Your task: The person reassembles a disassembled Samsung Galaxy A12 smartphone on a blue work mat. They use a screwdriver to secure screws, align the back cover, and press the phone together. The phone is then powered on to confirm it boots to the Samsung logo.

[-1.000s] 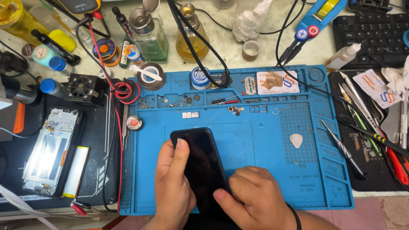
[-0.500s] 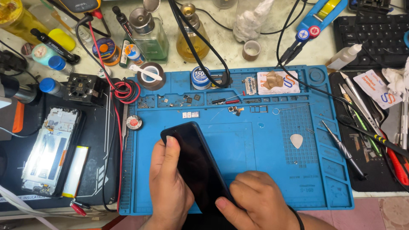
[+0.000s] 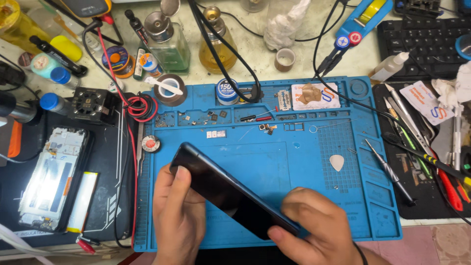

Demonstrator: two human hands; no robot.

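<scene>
Both hands hold a dark phone tilted above the blue mat. The left hand has its fingers pressed against the phone's upper end, and the right hand pinches the lower end. A white pick lies well beyond the right fingers.

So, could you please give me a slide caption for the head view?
Both hands, left and right, hold a dark phone tilted over a blue mat.
</scene>
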